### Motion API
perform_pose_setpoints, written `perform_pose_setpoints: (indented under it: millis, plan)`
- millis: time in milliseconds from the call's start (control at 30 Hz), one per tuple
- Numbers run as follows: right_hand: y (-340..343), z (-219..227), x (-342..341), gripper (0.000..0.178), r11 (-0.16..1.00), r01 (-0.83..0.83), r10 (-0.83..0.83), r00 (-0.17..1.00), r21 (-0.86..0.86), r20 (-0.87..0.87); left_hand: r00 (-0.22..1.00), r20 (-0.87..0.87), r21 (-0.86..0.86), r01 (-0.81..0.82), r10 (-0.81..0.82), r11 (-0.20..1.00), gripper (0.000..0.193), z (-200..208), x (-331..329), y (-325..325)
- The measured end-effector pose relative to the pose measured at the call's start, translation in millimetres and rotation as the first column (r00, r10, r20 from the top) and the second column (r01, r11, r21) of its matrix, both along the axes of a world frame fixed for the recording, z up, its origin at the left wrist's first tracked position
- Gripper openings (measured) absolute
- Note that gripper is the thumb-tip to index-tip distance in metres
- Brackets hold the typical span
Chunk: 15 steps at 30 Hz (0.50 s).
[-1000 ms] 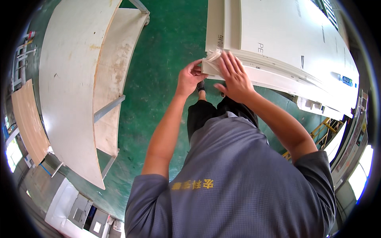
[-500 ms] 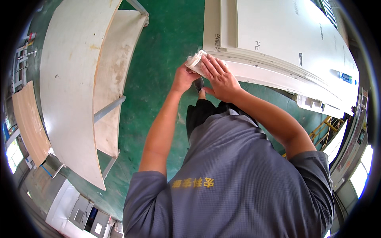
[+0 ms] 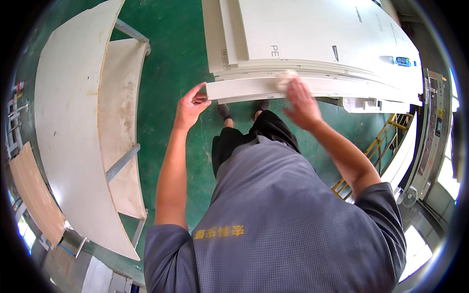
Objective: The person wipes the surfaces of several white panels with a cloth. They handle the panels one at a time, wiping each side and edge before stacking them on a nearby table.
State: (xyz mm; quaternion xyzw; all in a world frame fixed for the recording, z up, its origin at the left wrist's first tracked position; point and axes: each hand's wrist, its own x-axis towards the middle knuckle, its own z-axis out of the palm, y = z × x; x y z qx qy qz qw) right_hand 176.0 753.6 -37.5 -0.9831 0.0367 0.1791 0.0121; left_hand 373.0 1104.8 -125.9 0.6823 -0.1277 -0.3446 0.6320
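Since the pale cloth [image 3: 286, 81] sits partway along the white strip [image 3: 239, 89] fronting the panel stack [image 3: 312, 29], I'd call this pass partly done, right stretch left; right hand's [image 3: 304, 106] on the cloth, left hand's [image 3: 190, 110] by the strip's end, can't tell if either's clamped, 2 shoes [image 3: 223, 112] below

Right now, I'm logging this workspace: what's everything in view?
Stacked panels: several, white, upper right
Narrow strip: one, white, panels' near side
Cloth: one, whitish, blurred, over strip
Bottle: one, bluish, on panels
Table: one, whitish, left
Board: one, brownish, far left
Frame: one, yellow, right
Equipment: count unclear, grey, far right
Floor: one, green, centre
Shoes: two, dark, centre
Shirt: one, grey, bottom
Left hand: one, bare, strip's left end
Right hand: one, bare, at cloth
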Motion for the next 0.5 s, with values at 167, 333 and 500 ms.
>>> perform_pose_setpoints:
  millis: [167, 333, 500]
  plan:
    - [-103.2, -1.4, -84.7, 0.099, 0.912, 0.398, -0.369, 0.901, -0.100, 0.228, 0.946, 0.323, 0.043, -0.047, 0.031, 0.998, 0.058, 36.1, 7.0, -4.8]
    - [54.7, 1.4, 15.6, 0.090, 0.991, -0.114, 0.110, 0.992, 0.074, 0.058, 0.812, 0.541, -0.121, -0.184, 0.220, 0.975, 0.042, 54.0, 3.0, -56.3]
    - [56.9, -31.4, 30.4, 0.068, 0.960, -0.278, 0.227, 0.846, 0.037, 0.482, 0.689, 0.725, 0.074, -0.056, -0.015, 0.996, 0.038, 67.9, -15.7, -132.2]
